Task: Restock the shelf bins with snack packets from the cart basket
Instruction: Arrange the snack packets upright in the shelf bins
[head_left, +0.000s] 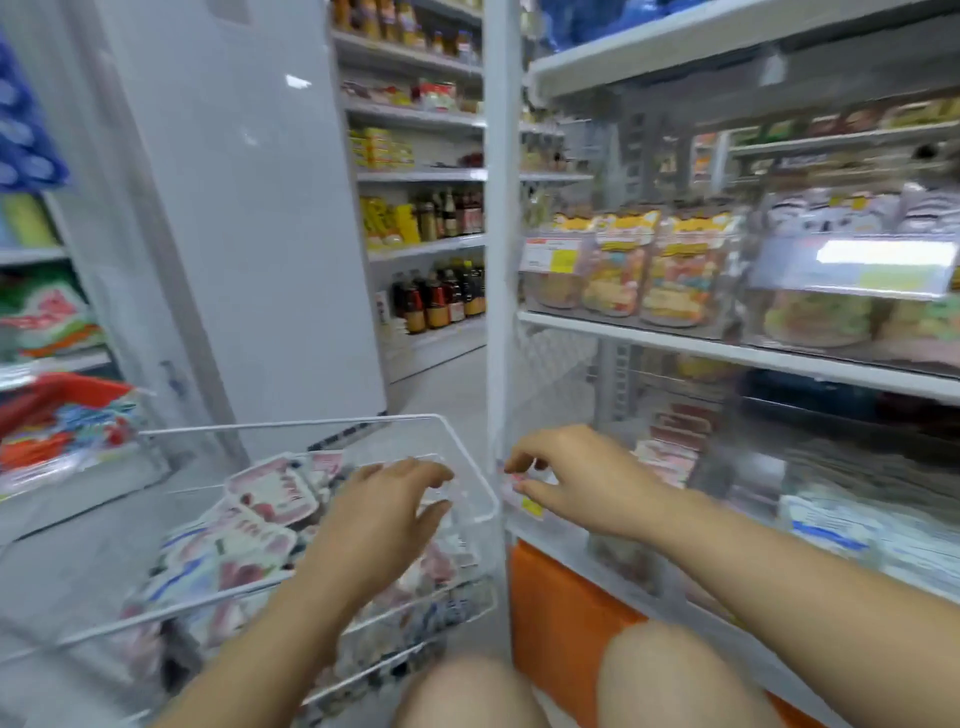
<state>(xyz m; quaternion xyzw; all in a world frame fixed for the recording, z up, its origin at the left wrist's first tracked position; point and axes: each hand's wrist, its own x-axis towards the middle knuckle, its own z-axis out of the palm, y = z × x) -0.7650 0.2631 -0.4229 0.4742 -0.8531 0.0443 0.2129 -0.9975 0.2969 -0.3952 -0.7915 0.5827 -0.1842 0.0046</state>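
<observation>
A clear plastic cart basket (467, 457) stands low at centre left, holding several pink-and-white snack packets (270, 493). My left hand (384, 514) hovers inside the basket over the packets, fingers spread, nothing visibly held. My right hand (582, 478) is at the front left corner of a clear shelf bin (675, 452) on the low shelf; its thumb and fingers pinch near a small pink label or packet edge, too blurred to tell which. More pink packets (670, 447) lie inside that bin.
A white shelf upright (501, 260) stands between basket and bins. Jars of colourful sweets (670, 270) fill the shelf above. An orange shelf base (561, 618) is under the low shelf. A red basket (67, 395) with packets sits left. My knees show at the bottom.
</observation>
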